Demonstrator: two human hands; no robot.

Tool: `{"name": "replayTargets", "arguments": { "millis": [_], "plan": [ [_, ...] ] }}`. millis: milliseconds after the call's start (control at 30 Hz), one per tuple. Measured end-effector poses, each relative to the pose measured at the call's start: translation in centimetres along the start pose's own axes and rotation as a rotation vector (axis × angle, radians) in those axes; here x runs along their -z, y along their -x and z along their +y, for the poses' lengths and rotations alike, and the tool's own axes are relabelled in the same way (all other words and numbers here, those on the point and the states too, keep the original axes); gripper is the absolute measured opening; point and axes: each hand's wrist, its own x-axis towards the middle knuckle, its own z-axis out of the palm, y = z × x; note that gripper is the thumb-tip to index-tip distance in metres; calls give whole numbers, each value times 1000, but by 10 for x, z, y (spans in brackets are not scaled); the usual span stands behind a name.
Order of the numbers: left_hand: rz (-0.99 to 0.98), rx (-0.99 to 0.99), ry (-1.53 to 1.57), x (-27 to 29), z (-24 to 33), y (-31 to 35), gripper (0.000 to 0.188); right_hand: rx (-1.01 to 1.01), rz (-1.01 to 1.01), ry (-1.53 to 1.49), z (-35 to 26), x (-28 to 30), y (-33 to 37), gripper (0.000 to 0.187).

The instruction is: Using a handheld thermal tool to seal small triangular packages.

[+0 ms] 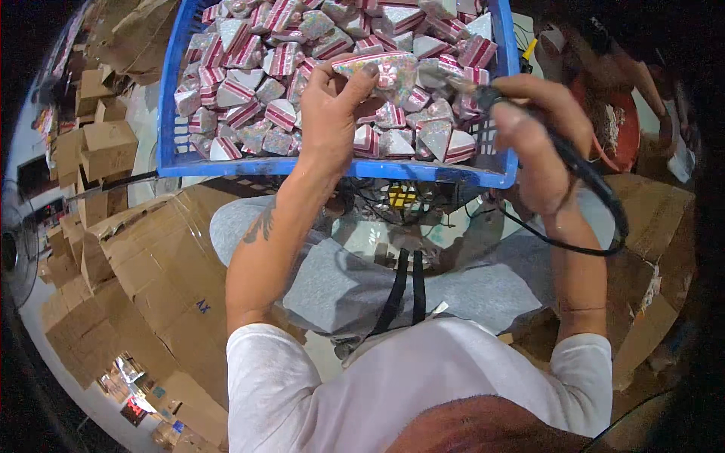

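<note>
My left hand [332, 106] pinches a cake-slice-shaped piece [389, 72] between thumb and fingers, above the near half of a blue plastic crate [332, 167]. Glittery silver wrap covers this wedge, with pink along its edge and a small pink and white detail on its face. To its right, my right hand [540, 136] is closed round a black-handled corded tool [487, 97]. The tool's tip points left toward the wedge; motion blurs it, so its kind and any contact are unclear. Many similar white, pink-striped wedges [242, 113] fill the crate.
The tool's black cable [621, 219] loops beside my right forearm. Beneath the crate's near edge sit dark wires and a yellow item [400, 196]. Flattened cardboard [162, 264] and cardboard boxes [106, 147] lie to the left. A red basin [619, 128] stands at the right.
</note>
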Motion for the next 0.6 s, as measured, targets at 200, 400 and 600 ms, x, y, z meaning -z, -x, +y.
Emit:
{"name": "replayTargets", "arguments": {
  "millis": [200, 400, 600],
  "plan": [
    [126, -16, 5, 43, 39, 26, 31, -84, 95, -281, 3, -7, -16, 25],
    [1297, -911, -1373, 203, 258, 247, 34, -32, 175, -374, -20, 18, -11, 27],
    [867, -651, -1494, 102, 224, 175, 57, -78, 165, -292, -7, 10, -16, 27]
  ]
}}
